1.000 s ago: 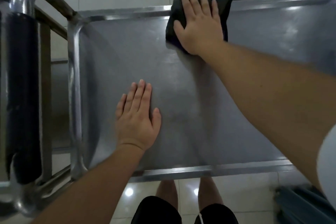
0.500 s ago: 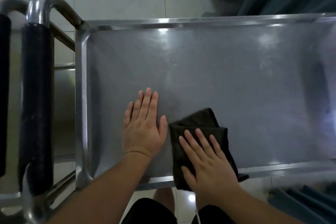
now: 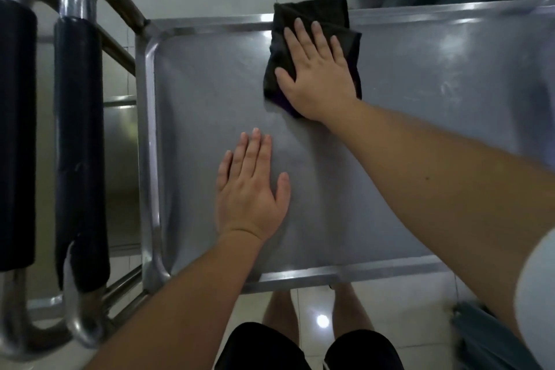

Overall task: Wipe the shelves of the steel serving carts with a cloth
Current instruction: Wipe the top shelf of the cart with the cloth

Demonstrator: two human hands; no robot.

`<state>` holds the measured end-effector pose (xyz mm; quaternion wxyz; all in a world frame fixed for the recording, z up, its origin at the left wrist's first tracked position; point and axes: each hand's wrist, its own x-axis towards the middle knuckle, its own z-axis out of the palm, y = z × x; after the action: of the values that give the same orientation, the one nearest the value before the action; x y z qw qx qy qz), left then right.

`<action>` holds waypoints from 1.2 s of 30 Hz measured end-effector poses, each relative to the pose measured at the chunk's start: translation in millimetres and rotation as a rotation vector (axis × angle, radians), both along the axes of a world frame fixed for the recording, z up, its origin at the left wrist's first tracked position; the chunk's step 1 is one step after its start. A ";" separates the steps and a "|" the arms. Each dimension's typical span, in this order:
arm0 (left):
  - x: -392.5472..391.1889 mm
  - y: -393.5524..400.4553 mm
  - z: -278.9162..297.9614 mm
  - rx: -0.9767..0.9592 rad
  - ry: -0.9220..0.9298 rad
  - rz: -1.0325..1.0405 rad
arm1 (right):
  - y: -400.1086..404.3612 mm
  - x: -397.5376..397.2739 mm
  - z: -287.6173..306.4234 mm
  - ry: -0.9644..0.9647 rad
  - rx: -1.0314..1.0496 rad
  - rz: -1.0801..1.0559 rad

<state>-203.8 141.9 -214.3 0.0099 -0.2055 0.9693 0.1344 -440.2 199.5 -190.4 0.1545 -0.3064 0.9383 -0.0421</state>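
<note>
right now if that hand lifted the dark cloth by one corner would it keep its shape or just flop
It would probably flop. The dark cloth lies in soft folded layers under the right hand, and its far edge drapes over the shelf rim, so it looks limp. It is likely light too. Pushed flat, it should slide easily on the smooth steel, though it may bunch.

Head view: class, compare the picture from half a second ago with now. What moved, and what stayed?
The right hand, flat on the dark cloth, pushed it from the shelf's near edge to the far rim. The left hand stayed flat on the shelf.
</note>
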 end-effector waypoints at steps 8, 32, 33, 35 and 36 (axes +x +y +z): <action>-0.1 -2.2 8.3 0.074 -0.063 -0.019 | 95.7 149.3 -1.2 -0.011 -0.025 0.066; 76.2 54.6 108.9 0.183 -0.406 -0.184 | 209.1 276.1 23.2 -0.166 0.140 0.455; 88.0 62.7 113.8 0.190 -0.408 -0.165 | 212.3 282.2 28.4 -0.178 0.124 0.423; 107.9 78.8 121.8 0.182 -0.406 -0.126 | 217.1 292.4 41.4 -0.225 0.084 0.327; 116.3 87.0 125.5 0.181 -0.409 -0.107 | 219.8 297.7 50.9 -0.250 0.058 0.273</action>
<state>-87.5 228.9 -88.8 0.2315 -0.1752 0.9406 0.1758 -142.5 419.2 -139.5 0.2828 -0.4186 0.8625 -0.0315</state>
